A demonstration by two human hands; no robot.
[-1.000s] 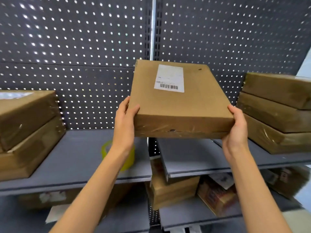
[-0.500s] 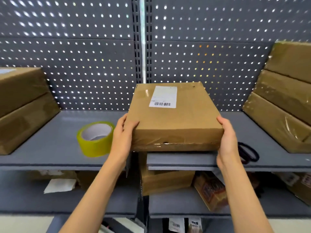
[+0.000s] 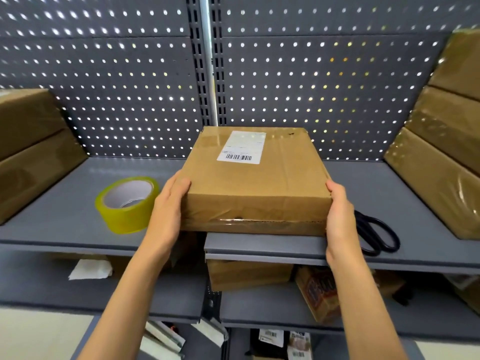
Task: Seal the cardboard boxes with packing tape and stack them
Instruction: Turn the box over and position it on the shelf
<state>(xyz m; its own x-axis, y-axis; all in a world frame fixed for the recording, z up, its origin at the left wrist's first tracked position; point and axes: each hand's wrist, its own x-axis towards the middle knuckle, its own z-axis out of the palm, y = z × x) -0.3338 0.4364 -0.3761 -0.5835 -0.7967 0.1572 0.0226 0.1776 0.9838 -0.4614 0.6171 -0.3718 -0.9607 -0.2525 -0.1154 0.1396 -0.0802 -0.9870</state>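
Observation:
A flat cardboard box (image 3: 255, 183) with a white barcode label rests on the grey shelf (image 3: 389, 193), across the gap between two shelf boards. My left hand (image 3: 168, 206) grips its near left corner, thumb on top. My right hand (image 3: 340, 214) grips its near right corner the same way. Clear tape shines along the box's front face. A roll of yellowish packing tape (image 3: 128, 203) lies on the shelf just left of my left hand.
Black scissors (image 3: 376, 235) lie on the shelf right of my right hand. A stack of boxes (image 3: 446, 152) stands at far right, another stack (image 3: 28, 149) at far left. Perforated panel behind. Lower shelves hold more boxes (image 3: 249, 274) and papers.
The box came down from chest height onto the shelf, both hands still holding its near corners. The view dropped, bringing the tape roll and scissors into sight.

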